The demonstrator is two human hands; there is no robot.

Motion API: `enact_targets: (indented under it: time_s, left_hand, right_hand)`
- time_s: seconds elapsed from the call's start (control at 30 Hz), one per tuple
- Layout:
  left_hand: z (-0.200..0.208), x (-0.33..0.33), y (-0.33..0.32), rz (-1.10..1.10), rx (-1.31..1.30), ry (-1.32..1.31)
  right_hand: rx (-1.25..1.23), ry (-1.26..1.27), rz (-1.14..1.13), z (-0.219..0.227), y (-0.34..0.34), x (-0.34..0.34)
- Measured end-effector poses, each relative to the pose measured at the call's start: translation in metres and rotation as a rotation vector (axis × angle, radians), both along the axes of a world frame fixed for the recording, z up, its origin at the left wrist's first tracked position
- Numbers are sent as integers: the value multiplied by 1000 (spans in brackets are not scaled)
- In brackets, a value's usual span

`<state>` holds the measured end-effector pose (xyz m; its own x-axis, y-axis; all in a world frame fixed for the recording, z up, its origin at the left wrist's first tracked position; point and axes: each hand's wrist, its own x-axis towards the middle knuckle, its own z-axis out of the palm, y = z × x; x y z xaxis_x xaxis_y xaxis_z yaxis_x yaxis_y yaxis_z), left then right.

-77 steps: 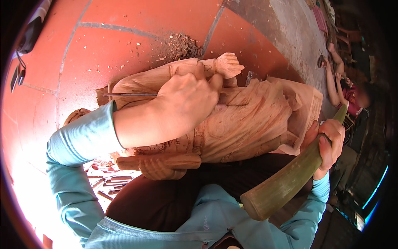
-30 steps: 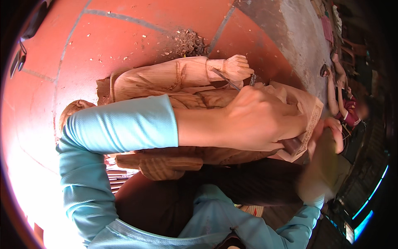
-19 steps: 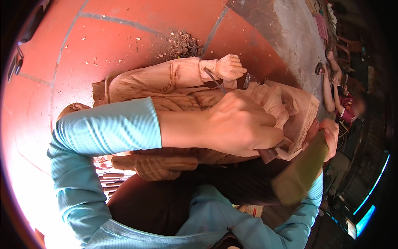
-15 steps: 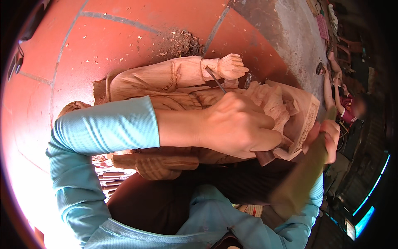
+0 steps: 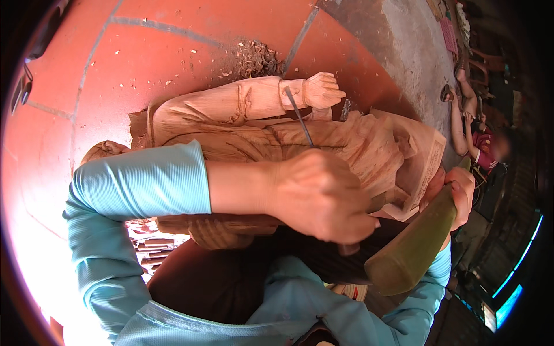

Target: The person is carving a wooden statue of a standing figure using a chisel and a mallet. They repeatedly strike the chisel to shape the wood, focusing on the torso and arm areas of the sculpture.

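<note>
Across my lap lies a carved wooden figure point(image 5: 202, 112), its outstretched arm ending in a carved fist point(image 5: 323, 90). Closed around a chisel point(image 5: 299, 118), my left hand point(image 5: 323, 196) is over the figure's body. The thin metal blade reaches up to the carved cuff beside the fist, and the handle's end shows below my fingers. My right hand point(image 5: 460, 199) grips an olive-green mallet point(image 5: 411, 248) at its narrow end. The mallet's thick end points down and left, apart from the chisel handle. My left forearm hides part of the figure.
Wood shavings point(image 5: 257, 59) are heaped on the red tiled floor point(image 5: 156, 57) beyond the figure. Several tools point(image 5: 154, 251) lie at lower left, beyond my leg. At far right, another person point(image 5: 483, 144) sits on the floor.
My left hand has shifted slightly down and toward me, and the chisel handle tilts differently. The mallet, blurred earlier, is now clearer and slightly farther left at its thick end.
</note>
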<state>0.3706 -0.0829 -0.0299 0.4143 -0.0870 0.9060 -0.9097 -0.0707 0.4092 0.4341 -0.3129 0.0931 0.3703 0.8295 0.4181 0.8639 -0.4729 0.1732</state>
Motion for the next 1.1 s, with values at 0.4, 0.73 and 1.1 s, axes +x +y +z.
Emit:
enact_targets:
  time_s: [0.4, 0.73, 1.1]
  left_hand:
    - [-3, 7, 0, 4, -89, 56]
    - [-1, 9, 8, 56, -155, 123]
    - [-1, 11, 3, 11, -232, 147]
  right_hand:
    - [-15, 53, -11, 2, 2, -4]
    - [104, 135, 73, -4, 9, -4]
    - [19, 87, 50, -3, 8, 1]
